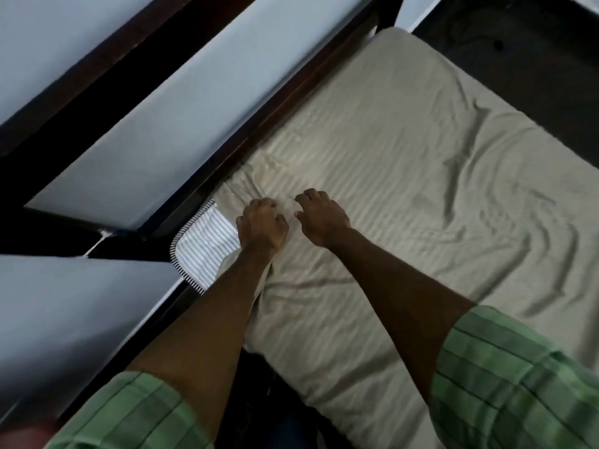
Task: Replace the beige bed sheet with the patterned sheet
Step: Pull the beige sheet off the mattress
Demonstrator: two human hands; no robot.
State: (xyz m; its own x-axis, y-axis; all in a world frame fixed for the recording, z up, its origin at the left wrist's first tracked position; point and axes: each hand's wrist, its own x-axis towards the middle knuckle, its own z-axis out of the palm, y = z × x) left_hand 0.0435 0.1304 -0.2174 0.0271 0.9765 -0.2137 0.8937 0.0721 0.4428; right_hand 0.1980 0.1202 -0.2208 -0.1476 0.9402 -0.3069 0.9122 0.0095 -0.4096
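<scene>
Beige sheet (405, 163): one, gripped by two hands (293, 218).

Sheet (405, 176) over mattress (207, 244), headboard (136, 147) left

Bed with the beige sheet on, one corner peeled

The mattress (207, 251) sits in a dark wooden bed frame (259, 118) and the wrinkly beige sheet (405, 163) covers pretty much all of it. At the near-left corner the sheet's pulled back, so the mattress's grey-and-white striped ticking with piped edge shows.
</scene>
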